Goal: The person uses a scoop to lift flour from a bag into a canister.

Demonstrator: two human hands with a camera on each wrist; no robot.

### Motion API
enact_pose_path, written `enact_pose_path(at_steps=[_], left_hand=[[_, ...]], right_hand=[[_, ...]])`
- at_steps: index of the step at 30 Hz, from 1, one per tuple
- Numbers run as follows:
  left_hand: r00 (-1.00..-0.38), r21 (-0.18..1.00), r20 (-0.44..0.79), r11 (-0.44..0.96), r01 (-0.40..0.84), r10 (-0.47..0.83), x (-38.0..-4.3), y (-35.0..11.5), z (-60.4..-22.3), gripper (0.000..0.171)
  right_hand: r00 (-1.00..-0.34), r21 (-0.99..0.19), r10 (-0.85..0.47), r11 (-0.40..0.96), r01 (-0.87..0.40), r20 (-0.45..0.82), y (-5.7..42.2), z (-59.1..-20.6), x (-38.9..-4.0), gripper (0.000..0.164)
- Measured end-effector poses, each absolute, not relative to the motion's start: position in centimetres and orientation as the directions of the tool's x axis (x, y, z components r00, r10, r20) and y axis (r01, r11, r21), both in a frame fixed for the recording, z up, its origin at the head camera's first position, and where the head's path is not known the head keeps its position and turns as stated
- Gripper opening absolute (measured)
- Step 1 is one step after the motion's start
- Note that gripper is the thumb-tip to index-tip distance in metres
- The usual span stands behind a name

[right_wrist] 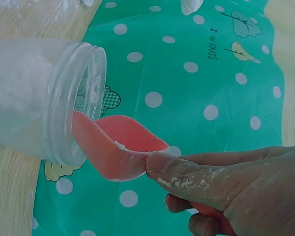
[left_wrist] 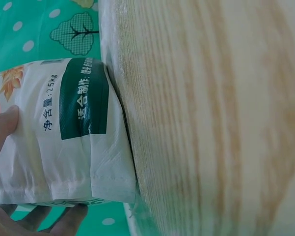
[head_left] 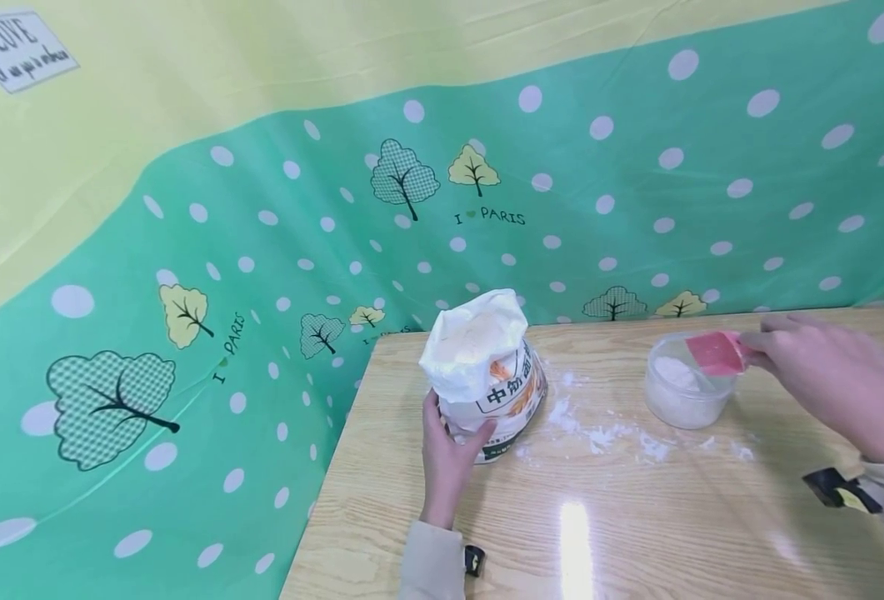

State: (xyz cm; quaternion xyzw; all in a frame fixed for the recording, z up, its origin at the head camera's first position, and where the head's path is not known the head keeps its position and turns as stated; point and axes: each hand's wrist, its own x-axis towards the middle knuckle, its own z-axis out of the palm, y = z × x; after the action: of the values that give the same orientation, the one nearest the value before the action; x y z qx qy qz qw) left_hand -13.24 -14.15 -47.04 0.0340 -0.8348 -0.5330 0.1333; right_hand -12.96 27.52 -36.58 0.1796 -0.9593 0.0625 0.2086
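A white flour bag [head_left: 496, 392], its top open and rolled back, stands on the table. My left hand [head_left: 449, 454] grips its lower left side, thumb across the printed front; in the left wrist view the fingers [left_wrist: 71, 219] bend round the side. At the right is a clear plastic jar [head_left: 685, 408] partly filled with white flour. Above it, my right hand [head_left: 824, 367] holds a pink scoop [head_left: 715, 353] by the handle. In the right wrist view the scoop [right_wrist: 120, 147] is tipped at the jar's mouth, its front edge inside the rim. Flour dusts the right thumb.
Flour is spilled on the wooden table [head_left: 382, 500] between the bag and the jar. A green and yellow cloth [head_left: 262, 250] with dots and trees hangs behind the table and along its left side.
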Motion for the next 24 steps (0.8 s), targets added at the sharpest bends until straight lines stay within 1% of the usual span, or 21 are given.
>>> enact_pose_path(at_steps=[4,11,14,21,24], left_hand=[[-0.963,0.899,0.187,0.43,0.088,-0.195,-13.2,-14.1,-47.0,0.096],[-0.964,0.898,0.172,0.435,0.07,-0.201,-13.2,-14.3,-47.1,0.096],[-0.966,0.901,0.166,0.429,0.067,-0.198,-13.3,-14.3,-47.0,0.096],[-0.966,0.907,0.172,0.413,0.079,-0.193,-13.2,-14.2,-46.8,0.096],[-0.967,0.906,0.166,0.416,0.072,-0.194,-13.1,-14.3,-46.9,0.096]], right_hand=[[-0.838,-0.039,-0.318,0.927,-0.373,0.443,27.6,-36.6,-12.6,0.012],[-0.869,-0.057,-0.318,0.929,-0.365,0.378,27.7,-36.1,-12.4,0.017],[-0.862,-0.064,-0.31,0.929,-0.363,0.4,27.7,-36.1,-12.4,0.018],[-0.84,-0.033,-0.324,0.927,-0.375,0.434,27.3,-35.5,-12.2,0.02],[-0.847,-0.06,-0.313,0.926,-0.372,0.43,26.9,-35.4,-12.4,0.02]])
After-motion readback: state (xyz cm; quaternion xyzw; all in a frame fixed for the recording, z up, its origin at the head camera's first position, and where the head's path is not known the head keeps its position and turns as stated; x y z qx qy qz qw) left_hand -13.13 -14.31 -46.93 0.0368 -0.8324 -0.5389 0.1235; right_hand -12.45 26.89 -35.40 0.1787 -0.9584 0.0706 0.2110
